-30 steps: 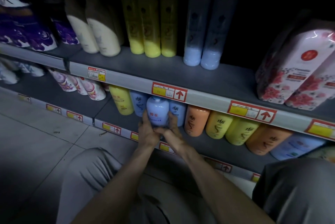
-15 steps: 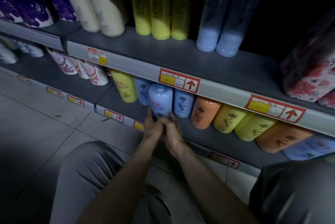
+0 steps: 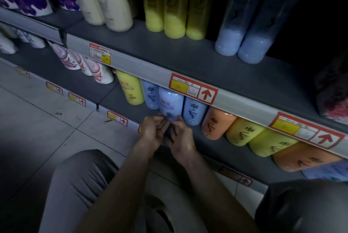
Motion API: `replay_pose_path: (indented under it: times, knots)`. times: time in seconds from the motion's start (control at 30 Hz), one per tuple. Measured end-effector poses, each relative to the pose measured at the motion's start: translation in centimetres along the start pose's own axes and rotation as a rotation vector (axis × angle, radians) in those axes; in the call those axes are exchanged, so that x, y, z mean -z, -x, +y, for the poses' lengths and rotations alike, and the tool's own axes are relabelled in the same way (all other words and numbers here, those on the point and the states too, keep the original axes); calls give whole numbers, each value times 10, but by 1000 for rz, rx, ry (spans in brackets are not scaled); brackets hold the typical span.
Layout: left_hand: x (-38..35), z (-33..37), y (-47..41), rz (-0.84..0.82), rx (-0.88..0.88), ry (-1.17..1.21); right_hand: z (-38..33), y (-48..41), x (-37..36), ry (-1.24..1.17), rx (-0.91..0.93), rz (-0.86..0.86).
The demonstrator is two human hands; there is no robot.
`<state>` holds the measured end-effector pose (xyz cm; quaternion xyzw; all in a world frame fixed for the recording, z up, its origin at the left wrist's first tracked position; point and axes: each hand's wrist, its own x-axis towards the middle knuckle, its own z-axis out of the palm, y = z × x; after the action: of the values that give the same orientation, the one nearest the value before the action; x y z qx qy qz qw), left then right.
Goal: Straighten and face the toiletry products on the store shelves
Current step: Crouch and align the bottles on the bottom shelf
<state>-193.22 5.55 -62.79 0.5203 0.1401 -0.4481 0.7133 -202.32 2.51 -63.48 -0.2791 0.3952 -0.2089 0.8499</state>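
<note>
Head view, lower shelf [image 3: 216,148]. A blue bottle [image 3: 170,103] stands upright near the shelf's front edge, its printed label facing outward, slightly forward of the two neighbour bottles [image 3: 194,111] of the same colour that flank it. The left hand [image 3: 153,132] and right hand [image 3: 181,139] meet at its base, fingers curled, both grasping the bottom of the bottle; the hands touch each other below it. To the left stands a yellow bottle [image 3: 130,89]; to the right, a row beginning with an orange bottle [image 3: 214,123]. A price tag [image 3: 194,89] with a red arrow sits on the rail directly above the blue bottle. The upper shelf [image 3: 169,51] carries cream, yellow and blue bottles. A bent knee [image 3: 79,176] fills the foreground.
</note>
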Motion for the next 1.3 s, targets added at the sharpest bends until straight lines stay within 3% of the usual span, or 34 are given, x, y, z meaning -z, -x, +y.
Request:
replay_pose_path:
  times: [0.2,0.33,0.47,0.57,0.63,0.7,0.8,1.0,1.13,1.3]
  knots:
    - [-11,-1,4,-24,12,15,-10,-1,9,-14,-55,-32]
    - [-13,-3,12,-9,14,-45,-13,7,18,35,-79,49]
    - [-15,-21,18,29,60,-249,-14,8,48,65,-81,387]
    - [-23,-40,29,-117,103,-356,-11,9,83,185,2,708]
    - [-32,-51,37,-256,121,-442,-15,18,98,251,80,797]
    - [-40,-58,47,-376,65,-646,-23,31,97,276,186,751]
    - [-47,-64,54,-479,-131,-905,-35,47,94,296,295,552]
    - [-52,-69,72,-512,-239,-959,-52,71,98,271,221,310]
    - [-37,-75,69,-515,-275,-1034,-56,90,110,509,135,295]
    - [-25,-83,78,-479,-261,-1175,-51,104,131,595,83,248]
